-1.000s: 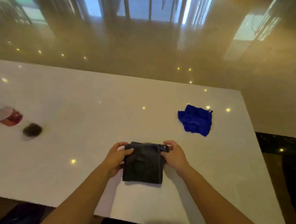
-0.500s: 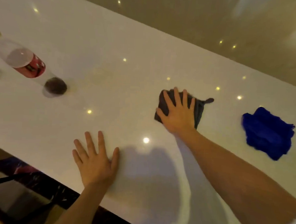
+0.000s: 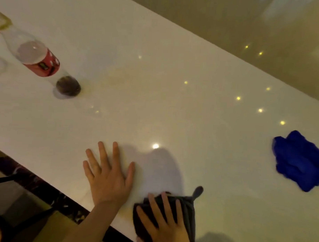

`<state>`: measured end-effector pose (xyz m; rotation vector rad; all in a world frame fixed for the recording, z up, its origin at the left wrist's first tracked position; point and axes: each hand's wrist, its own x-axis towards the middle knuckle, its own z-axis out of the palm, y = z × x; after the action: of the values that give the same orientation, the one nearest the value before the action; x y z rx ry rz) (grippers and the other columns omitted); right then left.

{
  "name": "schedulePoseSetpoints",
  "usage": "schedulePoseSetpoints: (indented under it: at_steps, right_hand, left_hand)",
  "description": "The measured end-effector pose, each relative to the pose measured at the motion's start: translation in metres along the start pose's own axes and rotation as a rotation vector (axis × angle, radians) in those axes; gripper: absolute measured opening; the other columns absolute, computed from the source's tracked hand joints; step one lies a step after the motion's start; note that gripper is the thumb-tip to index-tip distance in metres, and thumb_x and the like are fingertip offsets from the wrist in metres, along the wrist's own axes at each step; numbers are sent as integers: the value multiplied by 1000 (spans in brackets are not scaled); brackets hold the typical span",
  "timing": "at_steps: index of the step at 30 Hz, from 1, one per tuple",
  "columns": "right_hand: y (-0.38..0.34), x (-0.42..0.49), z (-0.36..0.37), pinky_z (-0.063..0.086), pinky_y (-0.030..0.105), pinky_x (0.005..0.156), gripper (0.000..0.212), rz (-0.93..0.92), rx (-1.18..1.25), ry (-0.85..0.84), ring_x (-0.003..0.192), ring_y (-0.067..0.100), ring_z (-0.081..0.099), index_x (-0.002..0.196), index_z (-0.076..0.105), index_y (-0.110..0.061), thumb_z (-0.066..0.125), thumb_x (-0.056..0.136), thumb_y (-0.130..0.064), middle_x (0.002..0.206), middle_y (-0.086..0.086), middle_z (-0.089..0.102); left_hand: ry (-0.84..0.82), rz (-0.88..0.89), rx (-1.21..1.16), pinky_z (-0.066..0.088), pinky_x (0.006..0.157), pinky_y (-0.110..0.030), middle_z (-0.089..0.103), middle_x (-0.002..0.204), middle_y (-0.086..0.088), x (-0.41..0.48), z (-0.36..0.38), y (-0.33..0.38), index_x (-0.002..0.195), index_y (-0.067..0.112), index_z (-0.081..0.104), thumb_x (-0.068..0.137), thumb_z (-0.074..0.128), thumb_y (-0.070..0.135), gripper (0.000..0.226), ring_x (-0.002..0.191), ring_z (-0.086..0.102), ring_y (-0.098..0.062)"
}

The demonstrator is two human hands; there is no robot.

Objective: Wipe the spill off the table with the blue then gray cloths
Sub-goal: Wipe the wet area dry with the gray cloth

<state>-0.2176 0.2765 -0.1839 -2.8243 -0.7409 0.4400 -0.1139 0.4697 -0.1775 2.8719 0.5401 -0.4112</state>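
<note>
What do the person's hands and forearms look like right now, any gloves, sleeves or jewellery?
Both hands are bare: no gloves on the left hand or the right hand, and no rings show on the fingers. The left forearm is uncovered down to the frame edge, with no watch or band at the wrist. The right wrist is cut off by the frame.

Both forearms are bare as far as they show, with no sleeve or cuff in view. The left hand (image 3: 107, 180) is bare too: no glove, and no ring on the four fingers or thumb. Its wrist carries no watch or band. The right hand (image 3: 167, 224) is likewise ungloved, its four visible fingers plain and without rings; its thumb and wrist are cut off by the lower edge of the view. The nails on both hands look short and unpainted, though the warm, dim light blurs fine detail.
</note>
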Motion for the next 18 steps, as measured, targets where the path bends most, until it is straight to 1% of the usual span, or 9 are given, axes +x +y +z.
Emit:
schedulePoseSetpoints:
  at_steps: [1, 3, 6, 8, 9, 10, 13, 15, 18]
  right_hand:
    - [7, 18, -11, 20, 65, 115, 80, -9, 35, -23, 155, 38, 14, 157, 29, -42, 51, 84, -69, 172, -2, 8]
    - [27, 84, -36, 14, 66, 119, 71, -28, 56, 137, 153, 40, 18, 158, 27, -40, 41, 94, -68, 171, 0, 14]
    - [69, 247, -90, 11, 67, 121, 67, 73, 32, 197, 154, 41, 11, 158, 29, -36, 32, 98, -65, 170, 5, 19]
    - [84, 336, -119, 6, 66, 121, 69, 169, 16, 170, 156, 39, 3, 160, 22, -37, 25, 98, -66, 172, 4, 11]
    - [40, 390, -127, 3, 65, 122, 69, 74, -20, 71, 156, 38, 0, 160, 19, -37, 23, 98, -67, 172, 3, 7]
    - [25, 411, -125, 1, 65, 122, 70, 76, -28, 46, 156, 38, -3, 161, 16, -37, 22, 98, -67, 172, 3, 4]
    - [15, 375, -114, 4, 65, 122, 69, 8, -118, 65, 156, 40, 1, 161, 20, -34, 23, 99, -64, 172, 5, 7]
    - [20, 295, -87, 11, 66, 120, 63, -132, -110, 110, 156, 41, 8, 159, 27, -33, 27, 101, -58, 171, 7, 14]
    - [15, 144, -36, 14, 65, 120, 59, -132, -43, 92, 155, 39, 13, 159, 24, -38, 30, 103, -55, 172, 2, 12]
  left_hand:
    - [15, 6, -7, 0, 122, -60, -15, 167, -8, 1, 1, 0, 158, 31, -8, 93, 16, 72, 80, 150, -23, -36]
    - [27, 18, -5, -3, 122, -57, -15, 168, -7, 1, 0, 2, 157, 32, -9, 93, 15, 70, 78, 151, -23, -35]
    - [15, 10, -17, -3, 123, -57, -12, 168, -8, -1, -1, 1, 157, 32, -10, 94, 12, 68, 75, 151, -22, -36]
    - [28, 6, -19, -1, 122, -57, -5, 168, -10, -3, -2, 1, 158, 31, -4, 95, 13, 67, 75, 152, -17, -38]
    - [51, -113, -68, 1, 122, -58, 0, 168, -11, -6, -5, -23, 159, 29, 2, 95, 15, 66, 75, 152, -12, -40]
    - [57, -125, -58, 4, 121, -58, 4, 168, -12, -10, -10, -27, 159, 28, 7, 95, 16, 65, 75, 152, -9, -42]
    - [12, -73, -51, 3, 122, -59, 0, 168, -11, -10, -8, -25, 159, 28, 6, 94, 14, 67, 76, 152, -12, -40]
    - [21, -73, -46, 1, 122, -59, -6, 168, -11, -2, -7, -24, 159, 28, 2, 93, 14, 67, 77, 152, -15, -40]
    - [25, -18, -22, 5, 121, -62, -4, 168, -13, 1, 0, -25, 159, 26, 6, 92, 25, 64, 79, 152, -13, -42]
